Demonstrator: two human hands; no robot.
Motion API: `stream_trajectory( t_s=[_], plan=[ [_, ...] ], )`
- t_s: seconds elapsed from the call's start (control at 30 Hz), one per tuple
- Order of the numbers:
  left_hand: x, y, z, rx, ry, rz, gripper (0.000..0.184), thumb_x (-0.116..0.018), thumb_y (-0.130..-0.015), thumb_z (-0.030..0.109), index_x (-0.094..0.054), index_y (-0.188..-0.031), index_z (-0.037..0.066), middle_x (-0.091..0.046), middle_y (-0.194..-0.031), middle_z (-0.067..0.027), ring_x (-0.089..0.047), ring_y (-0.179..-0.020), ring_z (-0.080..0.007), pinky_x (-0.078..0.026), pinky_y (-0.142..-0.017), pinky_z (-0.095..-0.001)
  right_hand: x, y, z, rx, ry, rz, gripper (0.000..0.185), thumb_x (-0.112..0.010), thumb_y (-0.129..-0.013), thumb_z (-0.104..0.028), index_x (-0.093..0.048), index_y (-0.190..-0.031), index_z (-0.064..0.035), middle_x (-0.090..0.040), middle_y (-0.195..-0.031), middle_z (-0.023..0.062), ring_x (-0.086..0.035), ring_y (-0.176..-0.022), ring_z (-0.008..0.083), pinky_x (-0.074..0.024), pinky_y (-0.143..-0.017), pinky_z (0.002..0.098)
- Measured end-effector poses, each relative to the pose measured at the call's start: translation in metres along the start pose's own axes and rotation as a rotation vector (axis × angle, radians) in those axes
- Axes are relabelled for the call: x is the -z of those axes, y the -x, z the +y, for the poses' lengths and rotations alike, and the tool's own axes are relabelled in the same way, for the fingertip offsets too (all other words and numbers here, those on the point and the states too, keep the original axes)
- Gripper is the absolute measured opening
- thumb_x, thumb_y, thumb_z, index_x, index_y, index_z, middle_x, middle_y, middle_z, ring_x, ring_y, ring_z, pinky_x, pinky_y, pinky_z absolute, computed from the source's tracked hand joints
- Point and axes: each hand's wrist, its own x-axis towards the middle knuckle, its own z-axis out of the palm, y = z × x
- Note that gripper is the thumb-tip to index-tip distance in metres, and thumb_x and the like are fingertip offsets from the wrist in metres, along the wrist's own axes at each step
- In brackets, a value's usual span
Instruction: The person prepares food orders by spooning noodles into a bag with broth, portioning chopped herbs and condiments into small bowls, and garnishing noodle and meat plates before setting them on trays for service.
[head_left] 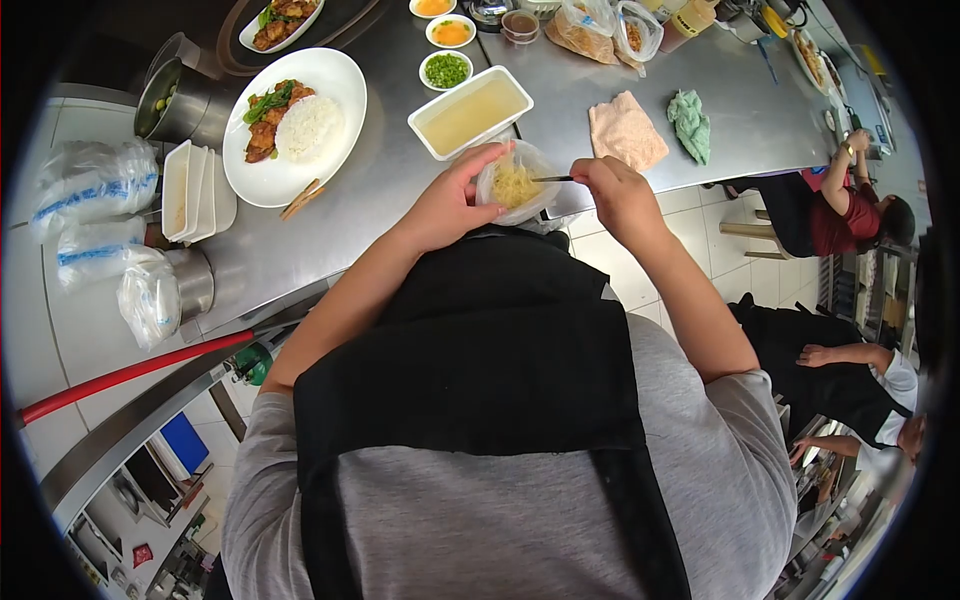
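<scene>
My left hand point(452, 203) is curled round a translucent plastic bag point(543, 203) at the table's near edge. Inside the bag lies pale yellow, shredded-looking food point(513, 186). Between the fingers of my right hand point(620, 200) is the thin dark handle of a utensil point(556, 179); its other end is down in the yellow food, so I cannot tell its kind. Just beyond the bag stands a white rectangular tub point(424, 128) of cloudy yellowish liquid.
A white oval plate point(345, 110) with rice and browned meat stands left, near stacked white tubs point(205, 210). Small bowls, one of chopped green onion point(445, 71), line the back. Pink point(628, 130) and green point(689, 127) cloths lie right. Two other people are on the right.
</scene>
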Motion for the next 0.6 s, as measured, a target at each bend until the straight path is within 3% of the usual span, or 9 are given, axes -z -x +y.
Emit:
stream_trajectory(
  t_s=[0.1, 0.17, 0.2, 0.27, 0.37, 0.6],
  plan=[
    [-0.002, 0.005, 0.014, -0.101, -0.216, 0.012, 0.068, -0.061, -0.079, -0.009, -0.038, -0.141, 0.009, -0.041, -0.138, -0.0069, -0.057, -0.108, -0.0159, -0.048, -0.089, -0.0260, 0.027, -0.020, -0.028, 0.070, 0.175, -0.130, 0.021, -0.060, -0.074, -0.002, -0.058, -0.094, -0.0079, -0.063, -0.084, 0.0068, -0.063, -0.080, 0.0246, -0.0517, -0.066, 0.0341],
    [0.000, 0.009, 0.022, -0.214, -0.410, 0.051, 0.059, -0.058, -0.078, -0.005, -0.045, -0.134, 0.007, -0.043, -0.135, -0.0074, -0.047, -0.123, -0.0192, -0.050, -0.087, -0.0311, 0.041, -0.033, -0.042, 0.133, 0.322, -0.162, 0.023, -0.060, -0.072, -0.005, -0.058, -0.095, -0.0077, -0.063, -0.085, 0.0051, -0.063, -0.082, 0.0222, -0.0525, -0.067, 0.0326],
    [0.001, 0.010, 0.027, -0.218, -0.410, 0.053, 0.059, -0.058, -0.078, -0.005, -0.045, -0.134, 0.007, -0.043, -0.135, -0.0074, -0.047, -0.123, -0.0192, -0.050, -0.087, -0.0311, 0.044, -0.038, -0.045, 0.136, 0.324, -0.162, 0.023, -0.060, -0.072, -0.005, -0.058, -0.095, -0.0077, -0.063, -0.085, 0.0051, -0.063, -0.082, 0.0222, -0.0525, -0.067, 0.0326],
    [0.004, 0.013, 0.039, -0.218, -0.766, 0.103, 0.051, -0.056, -0.083, -0.001, -0.048, -0.132, 0.008, -0.046, -0.134, -0.0080, -0.055, -0.112, -0.0221, -0.049, -0.086, -0.0303, 0.046, -0.045, -0.049, 0.261, 0.312, -0.214, 0.024, -0.060, -0.072, -0.006, -0.058, -0.096, -0.0063, -0.062, -0.082, 0.0040, -0.063, -0.080, 0.0204, -0.0529, -0.066, 0.0319],
    [-0.002, 0.018, 0.052, -0.129, -0.933, 0.080, 0.035, -0.056, -0.085, 0.004, -0.058, -0.120, 0.005, -0.047, -0.132, -0.0108, -0.056, -0.108, -0.0279, -0.049, -0.085, -0.0334, 0.041, -0.043, -0.038, 0.301, 0.322, -0.287, 0.027, -0.060, -0.071, -0.006, -0.061, -0.098, -0.0046, -0.064, -0.084, 0.0040, -0.063, -0.080, 0.0200, -0.0535, -0.067, 0.0317],
    [0.007, 0.025, 0.034, -0.150, -1.013, 0.279, 0.013, -0.063, -0.083, 0.012, -0.068, -0.093, 0.004, -0.052, -0.125, -0.0098, -0.060, -0.099, -0.0306, -0.049, -0.082, -0.0365, 0.049, -0.023, -0.031, 0.234, 0.127, -0.092, 0.028, -0.063, -0.072, -0.002, -0.066, -0.100, -0.0038, -0.068, -0.091, 0.0065, -0.065, -0.079, 0.0209, -0.0530, -0.068, 0.0303]
  ],
)
